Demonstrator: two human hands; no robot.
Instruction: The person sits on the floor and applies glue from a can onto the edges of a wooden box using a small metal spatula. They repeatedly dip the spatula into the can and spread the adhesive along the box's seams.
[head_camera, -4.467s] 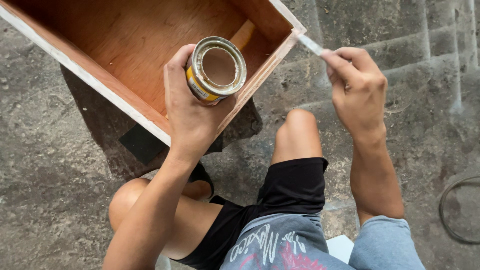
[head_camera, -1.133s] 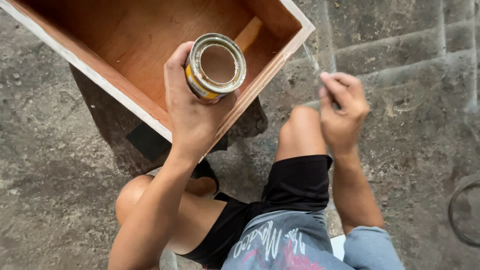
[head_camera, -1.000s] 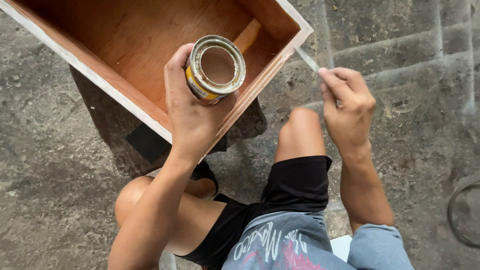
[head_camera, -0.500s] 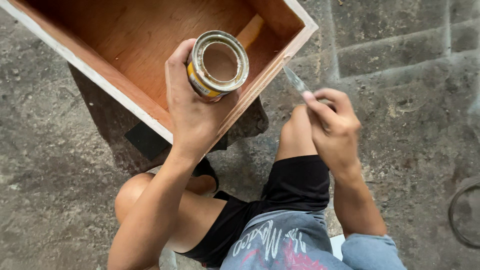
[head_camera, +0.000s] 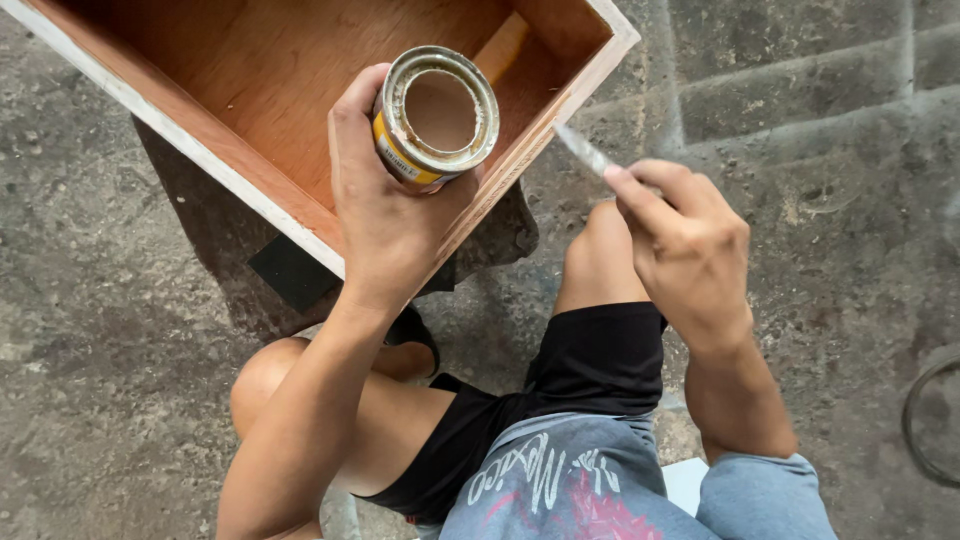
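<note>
Left hand (head_camera: 385, 215) wrapped around a small open can (head_camera: 437, 117), fingers up one side, thumb side hidden behind it. Can held upright, mouth facing the camera, rim crusted and pale, yellow band round its wall. It sits in the air above the near right wall of a wooden box (head_camera: 230, 190), not resting on it.

Right hand (head_camera: 690, 250) closed around a thin pale stick (head_camera: 582, 150), maybe a brush handle; its far end points up-left toward the box's right corner and stops just short of it. Whether the tip touches the wood cannot be told. Fingers pinched tight, knuckles up.

Box: open top, reddish-brown inside, pale edges, set tilted across the top left of the view. It rests on a dark block (head_camera: 300, 270) standing on the concrete floor (head_camera: 90, 330).

Person crouched or seated low, knees bare, black shorts (head_camera: 590, 355), grey printed shirt (head_camera: 560, 480). Right knee directly under the right hand. Curved piece of dark hoop (head_camera: 915, 420) at the floor's right edge.
</note>
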